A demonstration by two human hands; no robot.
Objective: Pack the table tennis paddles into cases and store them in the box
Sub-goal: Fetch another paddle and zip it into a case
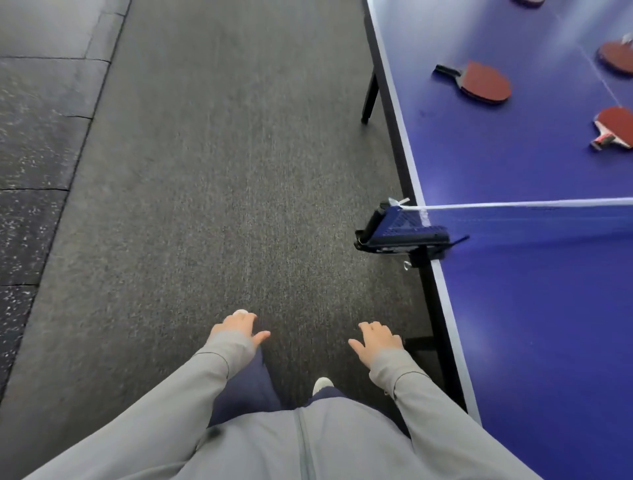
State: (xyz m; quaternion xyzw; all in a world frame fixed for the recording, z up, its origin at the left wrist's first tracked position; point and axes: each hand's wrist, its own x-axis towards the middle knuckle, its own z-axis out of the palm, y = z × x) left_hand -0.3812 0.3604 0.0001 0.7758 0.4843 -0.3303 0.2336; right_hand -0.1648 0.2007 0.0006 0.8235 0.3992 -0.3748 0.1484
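Several red table tennis paddles lie on the far half of the blue table (534, 342). One paddle (483, 82) has a black handle that points left. A second paddle (616, 130) lies at the right edge, a third paddle (618, 58) above it, and part of another paddle (529, 2) shows at the top. My left hand (239, 327) and my right hand (376, 339) hang over the carpet in front of me, fingers relaxed, holding nothing. No case or box is in view.
The net (534, 219) crosses the table, and its black clamp (400, 233) juts out past the left edge. A black table leg (371, 96) stands on the grey carpet (222, 171). Dark speckled floor mats (30, 171) run along the left.
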